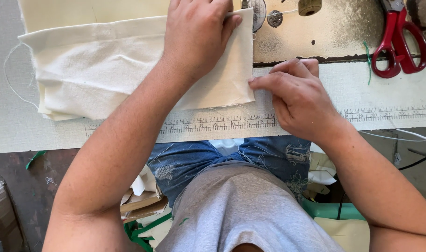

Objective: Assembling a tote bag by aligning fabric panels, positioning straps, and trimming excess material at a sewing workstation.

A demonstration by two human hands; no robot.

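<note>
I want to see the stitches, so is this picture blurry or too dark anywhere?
Head view: even, soft light; the cream cloth under the left hand looks sharp, with loose threads showing. The right hand casts only a faint shadow; the red scissors are crisp. Under the table it is darker, and no stitches are plain.

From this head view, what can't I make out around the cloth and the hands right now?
- Cream cloth: the part under the left hand is hidden; how many layers are folded cannot be told.
- Right hand: fingertips curl at the cloth's edge, so the grip is unclear.
- Red scissors: blades cut off by the top edge.
- Sewing machine parts: mostly out of frame.
- Ruler markings: too small to read.
</note>
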